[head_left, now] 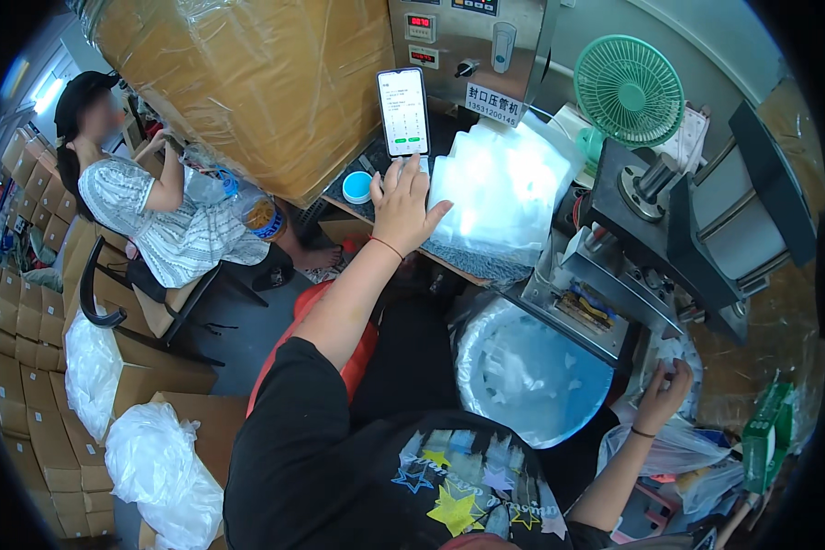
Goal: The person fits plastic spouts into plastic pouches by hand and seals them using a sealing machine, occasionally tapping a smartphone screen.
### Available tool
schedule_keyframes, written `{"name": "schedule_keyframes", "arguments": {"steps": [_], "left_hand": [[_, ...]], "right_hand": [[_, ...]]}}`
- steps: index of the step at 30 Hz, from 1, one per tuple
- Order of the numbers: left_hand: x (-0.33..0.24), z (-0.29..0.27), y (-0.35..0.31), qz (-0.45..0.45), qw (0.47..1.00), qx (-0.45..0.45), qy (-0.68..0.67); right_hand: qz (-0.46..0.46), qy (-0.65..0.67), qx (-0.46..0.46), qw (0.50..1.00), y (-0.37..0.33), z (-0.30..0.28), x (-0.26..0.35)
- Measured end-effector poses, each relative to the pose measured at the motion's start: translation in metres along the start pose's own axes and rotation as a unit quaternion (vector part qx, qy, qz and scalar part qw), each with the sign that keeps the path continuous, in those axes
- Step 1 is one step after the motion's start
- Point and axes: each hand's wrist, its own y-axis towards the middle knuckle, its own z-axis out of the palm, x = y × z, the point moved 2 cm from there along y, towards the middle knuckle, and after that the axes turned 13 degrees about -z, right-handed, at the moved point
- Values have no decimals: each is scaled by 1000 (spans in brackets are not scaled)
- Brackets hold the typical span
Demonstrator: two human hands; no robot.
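My left hand (401, 206) is stretched out with its fingers spread. Its fingertips reach the foot of an upright phone (403, 112) with a lit screen, beside a stack of translucent plastic pouches (500, 188). A small round tub with a blue top (357, 187) stands just left of that hand. Down at the right, my right hand (662, 401) is at a clear plastic bag (686, 353) next to the metal machine. Its fingers are bent and apart, and nothing shows clearly between them; small pale pieces lie near the fingertips.
A dark press-like machine (651, 234) and a green fan (629, 90) stand at the right. A plastic-lined blue bin (536, 371) sits below the table edge. A large wrapped carton (257, 82) rises behind. Another person (156, 192) sits at the left, near stacked boxes (37, 403).
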Motion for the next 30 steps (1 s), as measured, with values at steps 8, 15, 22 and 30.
{"name": "schedule_keyframes", "arguments": {"steps": [8, 15, 22, 30], "left_hand": [[9, -2, 12, -15, 999, -43, -31], [5, -10, 41, -13, 997, -63, 37], [5, -12, 37, -3, 996, -86, 23], [9, -2, 7, -12, 999, -38, 8]], "right_hand": [[11, -34, -9, 999, -2, -1, 1], [-1, -50, -21, 999, -2, 0, 0], [-19, -59, -25, 998, -2, -1, 1], [2, -30, -24, 999, -1, -1, 3]]}}
